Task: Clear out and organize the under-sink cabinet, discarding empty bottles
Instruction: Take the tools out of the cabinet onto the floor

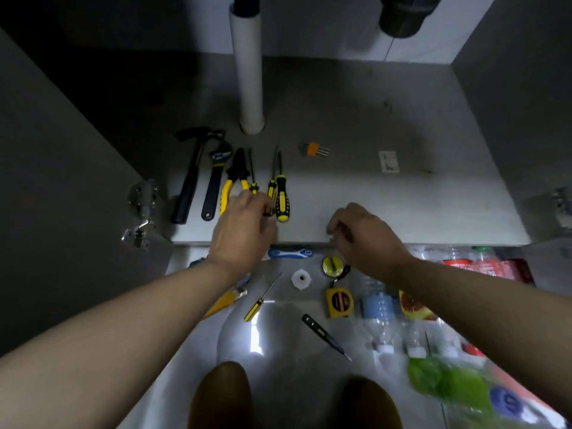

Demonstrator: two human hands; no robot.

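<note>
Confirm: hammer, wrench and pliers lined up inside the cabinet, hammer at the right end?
Wrong end: the hammer lies at the left end. The wrench and pliers are lined up beside it inside the cabinet, per the head view.

Your one head-worn wide-angle camera looked forward and steeply down into the cabinet (387, 113) from close above; the white pipe (249, 75) sat at 12 o'clock, your shoes (223, 394) at 6 o'clock of the frame.
</note>
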